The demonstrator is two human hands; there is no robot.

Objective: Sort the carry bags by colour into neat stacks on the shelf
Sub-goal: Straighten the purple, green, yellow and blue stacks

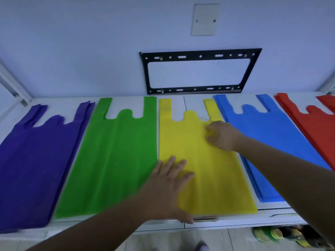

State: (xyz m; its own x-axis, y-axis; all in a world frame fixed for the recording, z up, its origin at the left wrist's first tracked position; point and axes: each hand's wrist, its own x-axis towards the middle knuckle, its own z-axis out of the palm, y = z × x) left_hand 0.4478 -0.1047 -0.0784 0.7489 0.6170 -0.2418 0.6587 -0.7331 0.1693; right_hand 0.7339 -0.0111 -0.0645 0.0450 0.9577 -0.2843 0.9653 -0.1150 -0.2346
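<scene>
Yellow bags (208, 169): flat in the middle of the shelf (192, 105), handles toward the wall, between the green bags (112, 160) and the blue bags (268, 138).
Left hand (170, 189): palm down on the near left corner of the yellow bags, fingers straight and spread.
Right hand (222, 135): on their far right part, below the handle; fingers bent, tips on the fabric; a pinch cannot be told.
Right forearm: crosses over the blue bags.
Outer stacks: purple bags (36, 169) at left, red bags (319, 127) at right.

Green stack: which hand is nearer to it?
Left. The left hand lies flat on the yellow stack, right beside the green stack; the right hand rests on the yellow stack's upper right, next to the blue stack.
</scene>
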